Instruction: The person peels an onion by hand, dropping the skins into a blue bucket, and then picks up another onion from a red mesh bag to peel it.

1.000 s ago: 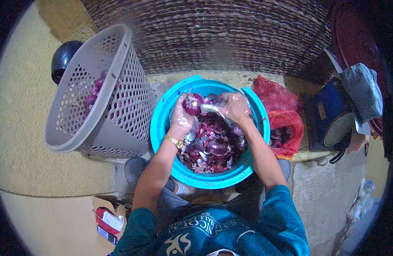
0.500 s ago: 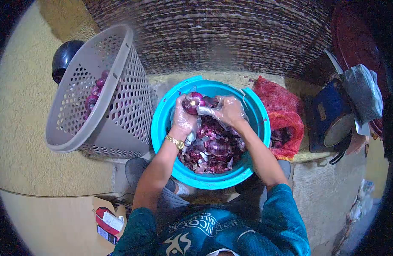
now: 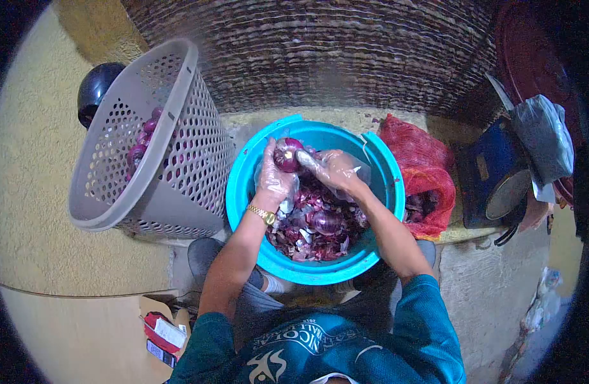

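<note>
Both hands wear thin clear plastic gloves above a turquoise tub (image 3: 239,211). My left hand (image 3: 273,177) is closed around a red onion (image 3: 287,155), its pale cut end facing up. On the onion's right side rests the thumb of my right hand (image 3: 336,169), whose fingers curl in close and are partly hidden. Loose purple onion skins (image 3: 314,240) fill the tub below, with another red onion (image 3: 327,222) lying on them.
A grey perforated basket (image 3: 198,147) with several red onions (image 3: 137,153) stands at left, a black bowl (image 3: 97,93) behind it. Right of the tub is a red mesh sack (image 3: 413,144), then a blue weighing scale (image 3: 490,166) with a plastic bag (image 3: 544,137).
My right hand has shifted slightly, its thumb now lifted higher along the onion's side. My left hand keeps the onion in nearly the same place.
</note>
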The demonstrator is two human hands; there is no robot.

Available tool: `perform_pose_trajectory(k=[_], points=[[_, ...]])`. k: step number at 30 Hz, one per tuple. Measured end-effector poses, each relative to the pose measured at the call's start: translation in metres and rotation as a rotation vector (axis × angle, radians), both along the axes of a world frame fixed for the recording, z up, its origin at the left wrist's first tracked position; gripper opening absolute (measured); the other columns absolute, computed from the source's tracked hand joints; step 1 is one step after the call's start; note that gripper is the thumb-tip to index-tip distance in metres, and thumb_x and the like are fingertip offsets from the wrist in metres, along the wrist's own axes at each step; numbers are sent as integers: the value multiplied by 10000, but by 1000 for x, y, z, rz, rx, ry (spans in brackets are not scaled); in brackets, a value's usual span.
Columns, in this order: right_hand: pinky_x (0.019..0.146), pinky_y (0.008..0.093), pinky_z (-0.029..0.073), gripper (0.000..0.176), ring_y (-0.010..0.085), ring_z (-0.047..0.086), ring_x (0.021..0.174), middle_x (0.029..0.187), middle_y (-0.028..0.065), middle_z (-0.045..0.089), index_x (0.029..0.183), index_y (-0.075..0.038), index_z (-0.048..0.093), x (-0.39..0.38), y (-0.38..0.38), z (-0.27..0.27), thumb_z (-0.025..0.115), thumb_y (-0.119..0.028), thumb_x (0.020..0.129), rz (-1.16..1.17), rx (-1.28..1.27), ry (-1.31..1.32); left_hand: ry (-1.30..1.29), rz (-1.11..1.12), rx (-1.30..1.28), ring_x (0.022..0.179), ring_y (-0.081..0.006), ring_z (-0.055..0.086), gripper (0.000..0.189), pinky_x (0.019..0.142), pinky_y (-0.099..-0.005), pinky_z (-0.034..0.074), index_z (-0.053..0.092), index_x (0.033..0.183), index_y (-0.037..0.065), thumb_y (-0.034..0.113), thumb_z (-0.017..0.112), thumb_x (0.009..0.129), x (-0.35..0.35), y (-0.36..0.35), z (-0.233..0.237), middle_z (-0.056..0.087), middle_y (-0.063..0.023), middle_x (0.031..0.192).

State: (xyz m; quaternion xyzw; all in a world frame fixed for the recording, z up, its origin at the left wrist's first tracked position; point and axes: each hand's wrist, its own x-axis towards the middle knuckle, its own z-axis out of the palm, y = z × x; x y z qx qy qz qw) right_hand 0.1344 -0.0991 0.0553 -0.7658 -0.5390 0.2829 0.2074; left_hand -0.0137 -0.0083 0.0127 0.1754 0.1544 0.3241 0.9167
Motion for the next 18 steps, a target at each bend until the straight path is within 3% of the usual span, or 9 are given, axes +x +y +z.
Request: perform_pose_trajectory(k=[2, 7, 9, 13, 15, 17, 18], points=[[880, 469, 478, 798, 395, 631, 998, 1034, 199, 678, 1056, -101, 709, -6, -5, 10, 387, -788, 811, 7, 23, -8, 103, 73, 10, 1054, -286, 594, 521, 1004, -460, 438, 563, 1149, 62, 523, 548, 907, 4, 2, -4, 626, -136, 1121], [888, 440, 479, 693, 361, 634, 1003, 1025, 179, 684, 1047, -151, 721, -7, -4, -1, 450, -747, 817, 175, 58, 32, 58, -31, -68, 1058, -301, 591, 557, 1002, -472, 439, 562, 1145, 57, 553, 557, 892, 2, 4, -4, 619, -155, 1130], [743, 449, 496, 625, 355, 668, 827, 846, 195, 686, 857, -94, 737, -9, -7, -6, 569, -693, 790, 125, 292, 13, 42, -57, -108, 1057, -305, 591, 542, 1003, -473, 439, 561, 1146, 56, 537, 561, 897, 1, 6, -6, 618, -159, 1129], [736, 444, 500, 626, 352, 666, 821, 848, 184, 687, 881, -92, 727, -7, -7, 4, 634, -693, 731, -22, 281, -36, -98, -98, -69, 1046, -299, 592, 530, 1009, -474, 436, 558, 1159, 57, 517, 574, 896, -1, 18, -34, 618, -144, 1130], [734, 436, 522, 721, 352, 674, 830, 878, 182, 700, 990, -137, 733, -5, -8, 12, 629, -771, 662, -115, 252, -72, -142, -75, -51, 1039, -297, 595, 534, 1013, -472, 434, 559, 1162, 57, 516, 584, 890, 1, 17, -36, 620, -139, 1126], [710, 437, 521, 755, 349, 677, 786, 813, 195, 694, 912, -77, 729, -2, -1, -7, 651, -774, 632, -148, 265, -109, 153, 54, -95, 988, -280, 604, 501, 995, -472, 444, 577, 1122, 62, 504, 599, 887, 5, -6, 4, 640, -107, 1064], [704, 441, 521, 754, 349, 677, 771, 791, 192, 690, 880, -60, 723, -1, -1, -11, 649, -771, 639, -151, 292, -119, 153, 52, -95, 988, -280, 604, 501, 995, -472, 444, 577, 1122, 62, 504, 599, 887, 5, -3, -1, 640, -107, 1064]])
